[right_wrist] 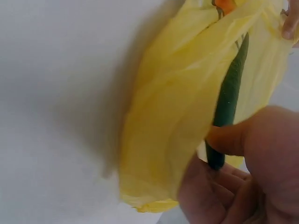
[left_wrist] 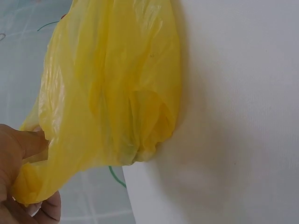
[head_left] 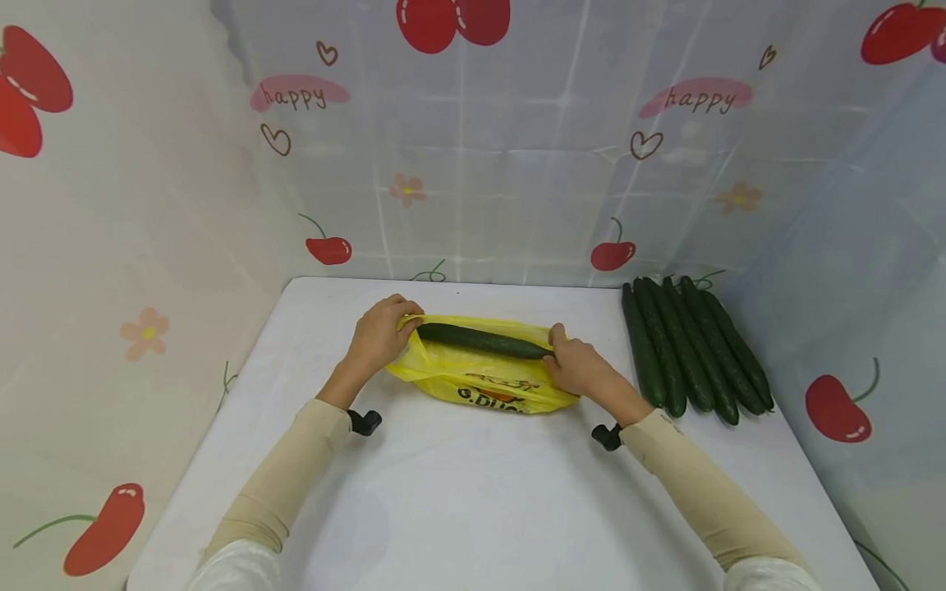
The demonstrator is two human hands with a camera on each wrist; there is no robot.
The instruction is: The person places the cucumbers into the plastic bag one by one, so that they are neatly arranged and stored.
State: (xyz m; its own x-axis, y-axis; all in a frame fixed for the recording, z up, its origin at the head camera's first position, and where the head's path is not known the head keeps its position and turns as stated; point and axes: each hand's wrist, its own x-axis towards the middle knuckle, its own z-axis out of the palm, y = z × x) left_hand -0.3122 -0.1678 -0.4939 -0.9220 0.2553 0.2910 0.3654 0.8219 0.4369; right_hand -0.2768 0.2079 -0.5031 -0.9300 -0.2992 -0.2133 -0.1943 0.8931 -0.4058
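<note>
A yellow plastic bag point(head_left: 436, 379) with dark print lies sideways on the table, its mouth spread along the far side. One long green cucumber point(head_left: 484, 341) lies lengthwise in that mouth, its upper side showing. My left hand point(head_left: 383, 332) pinches the bag's left edge beside one end of the cucumber; the left wrist view shows the gathered film point(left_wrist: 32, 184) between thumb and fingers. At the other end, my right hand point(head_left: 580, 365) holds the cucumber's tip. In the right wrist view, the thumb presses on the cucumber point(right_wrist: 227, 100) with fingers curled beneath, the bag's film beside them.
Several more cucumbers point(head_left: 687, 345) lie side by side at the table's back right, close to the right forearm. The white table point(head_left: 458, 492) ends at a patterned curtain point(head_left: 502, 164) behind and on both sides. A black wrist mount point(head_left: 365, 423) juts from the left sleeve.
</note>
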